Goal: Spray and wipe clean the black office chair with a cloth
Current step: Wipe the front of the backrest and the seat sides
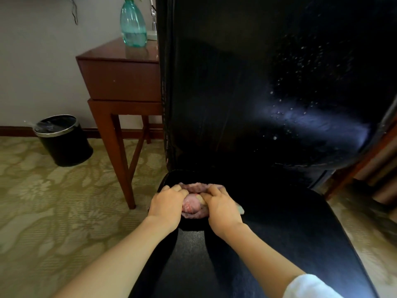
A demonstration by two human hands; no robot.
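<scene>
The black office chair [247, 93] fills the middle and right of the head view, its backrest upright and its seat [279, 244] running toward me. Fine spray droplets speckle the right half of the backrest. A pinkish cloth [192, 204] lies bunched at the back left of the seat. My left hand [166, 205] grips its left side with curled fingers. My right hand [221, 208] grips its right side, thumb over the bundle. A teal spray bottle [132, 24] stands on the wooden side table [120, 78], left of the backrest.
A black waste bin [63, 139] with a clear liner stands on the patterned carpet by the wall at left. The table's slanted legs reach down beside the seat's left edge. Wooden furniture shows at the far right behind the chair.
</scene>
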